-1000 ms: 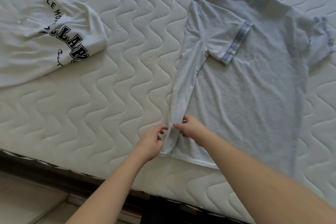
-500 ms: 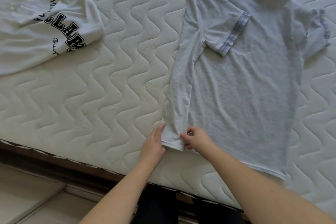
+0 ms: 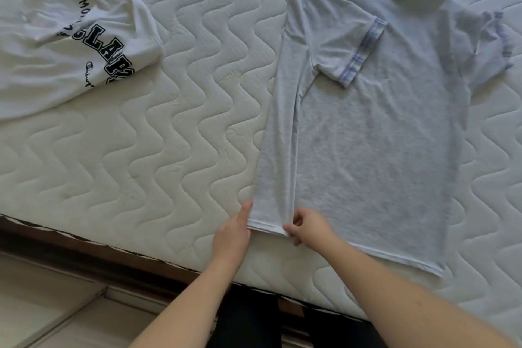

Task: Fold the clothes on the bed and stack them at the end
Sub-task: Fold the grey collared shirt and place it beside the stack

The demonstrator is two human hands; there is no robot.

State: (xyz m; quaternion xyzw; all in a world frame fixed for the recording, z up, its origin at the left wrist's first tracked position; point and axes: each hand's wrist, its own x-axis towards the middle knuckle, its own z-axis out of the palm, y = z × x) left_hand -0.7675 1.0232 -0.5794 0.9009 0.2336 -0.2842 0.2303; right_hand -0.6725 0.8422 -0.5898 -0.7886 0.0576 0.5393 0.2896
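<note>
A light grey polo shirt lies flat on the quilted mattress, collar at the far side. Its left side and left sleeve are folded inward over the body. My left hand touches the outer corner of the folded strip at the hem, with its fingers under the hem's edge. My right hand pinches the hem at the inner edge of that strip. A white T-shirt with black lettering lies crumpled at the far left.
The mattress's near edge runs diagonally across the bottom, with a dark bed frame below it and pale floor at lower left. Dark trousers show between my forearms. Bare mattress lies between the two shirts.
Both hands slid down the folded strip from partway up to its hem at the near edge, spreading apart. The folded side now lies flatter and straighter.
</note>
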